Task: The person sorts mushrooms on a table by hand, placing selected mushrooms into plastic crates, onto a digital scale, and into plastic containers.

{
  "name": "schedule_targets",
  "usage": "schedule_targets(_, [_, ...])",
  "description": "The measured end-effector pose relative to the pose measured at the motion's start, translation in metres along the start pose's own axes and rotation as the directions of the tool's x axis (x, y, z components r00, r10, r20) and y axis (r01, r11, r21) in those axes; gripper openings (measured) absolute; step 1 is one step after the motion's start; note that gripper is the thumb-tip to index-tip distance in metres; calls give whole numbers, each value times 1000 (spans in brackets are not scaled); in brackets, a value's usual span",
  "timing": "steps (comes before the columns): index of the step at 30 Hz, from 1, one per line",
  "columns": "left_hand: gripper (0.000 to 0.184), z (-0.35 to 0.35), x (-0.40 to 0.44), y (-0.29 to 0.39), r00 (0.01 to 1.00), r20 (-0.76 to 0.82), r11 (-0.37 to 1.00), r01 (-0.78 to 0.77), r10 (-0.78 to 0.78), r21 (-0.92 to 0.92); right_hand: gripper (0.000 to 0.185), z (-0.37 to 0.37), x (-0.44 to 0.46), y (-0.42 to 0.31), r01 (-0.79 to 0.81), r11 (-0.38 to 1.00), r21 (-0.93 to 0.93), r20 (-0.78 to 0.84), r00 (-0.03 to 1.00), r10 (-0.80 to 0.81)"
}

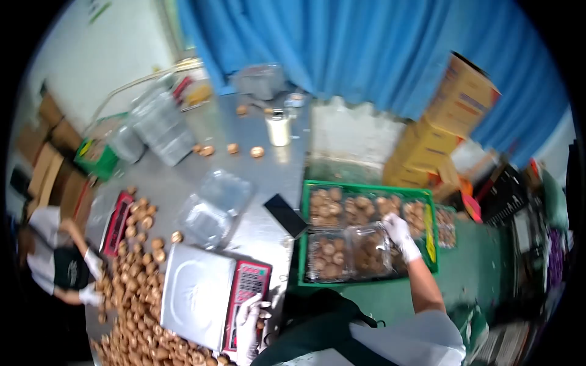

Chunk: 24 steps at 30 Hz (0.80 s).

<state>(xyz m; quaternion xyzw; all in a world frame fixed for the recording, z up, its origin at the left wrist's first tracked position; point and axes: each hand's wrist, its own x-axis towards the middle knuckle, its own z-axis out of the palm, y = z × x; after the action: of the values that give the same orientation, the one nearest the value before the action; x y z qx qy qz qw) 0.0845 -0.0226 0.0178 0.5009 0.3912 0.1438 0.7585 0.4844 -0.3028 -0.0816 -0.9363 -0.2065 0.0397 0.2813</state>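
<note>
Mushrooms [131, 287] left of scale [196, 296] | phone [285, 216] right of clamshell [217, 204] | trays [328, 257] in crate [366, 186], right of table [268, 174]

You're in a mushroom-packing wkshp: loose mushrooms [137, 283], digi scale [201, 296], clear clamshells [204, 221], green crate [372, 188] w/ filled pkgs [328, 257], cardboard ctns [458, 97].

From my remote view I see a blue curtain [366, 55] hanging in folds across the far side, with a pale wall [348, 131] showing beneath its hem and a whitish, marked wall [116, 52] at upper left. I can make out a green floor [470, 268] on the right, near stacked cartons [421, 146] against the curtain, while light gleams off the metal tabletop [268, 241].
</note>
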Motion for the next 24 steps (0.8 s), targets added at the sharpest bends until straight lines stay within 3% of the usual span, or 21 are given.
schedule_targets(1, [27, -2, -5, 4, 1000, -12, 999, -2, 1, -46, 16, 7, -2, -26, -6, 998, -70, -36, 999, 3])
schedule_targets(4, [30, -10, -19, 6, 995, -51, 990, -86, 80, -115, 25, 37, 14, -120, 444, 896, -26, -103, 890, -444])
schedule_targets(5, [32, -13, -20, 5, 992, -112, 984, -70, 52, -164, 26, 46, 22, -163, 505, 863, 35, -74, 862, -501])
schedule_targets(6, [34, -19, -24, -4, 984, -134, 981, -138, 120, -137, 28, 55, 26, -212, 581, 806, 117, -34, 813, -581])
schedule_targets(7, [38, -6, -45, 22, 981, -187, 909, -39, -43, -414, 28, 70, 27, -253, 632, 741, 227, -13, 763, -646])
schedule_targets(9, [39, -26, -51, 0, 980, -194, 882, -136, 52, -451, 28, 112, 37, -319, 719, 583, 378, 16, 625, -781])
schedule_targets(11, [40, -36, -67, -40, 950, -254, 805, -291, 180, -517, 34, 164, 37, -368, 661, 557, 502, 137, 575, -806])
schedule_targets(14, [42, -49, -119, -55, 817, -475, 748, -530, 326, -400, 34, 263, 42, -423, 719, 455, 526, 197, 417, -887])
schedule_targets(16, [43, -54, -140, -80, 738, -587, 708, -607, 333, -361, 31, 280, 33, -455, 843, 524, 120, 546, 385, -744])
schedule_targets(17, [44, -54, -154, -92, 713, -672, 712, -577, 201, -400, 25, 268, 20, -460, 831, 395, 391, 275, 304, -912])
schedule_targets(18, [46, -51, -167, -103, 677, -734, 706, -548, 60, -449, 20, 255, 7, -465, 819, 144, 556, -26, 190, -981])
schedule_targets(21, [45, -32, -195, -140, 556, -826, 566, -654, -90, -502, 20, 248, -7, -460, 884, 254, 393, 235, 170, -957])
schedule_targets(22, [45, -26, -201, -150, 485, -867, 527, -711, -111, -465, 20, 246, -9, -458, 894, 274, 355, 285, 176, -942])
schedule_targets(24, [44, -21, -208, -176, 440, -889, 460, -768, -128, -447, 20, 245, -11, -458, 906, 287, 312, 334, 178, -925])
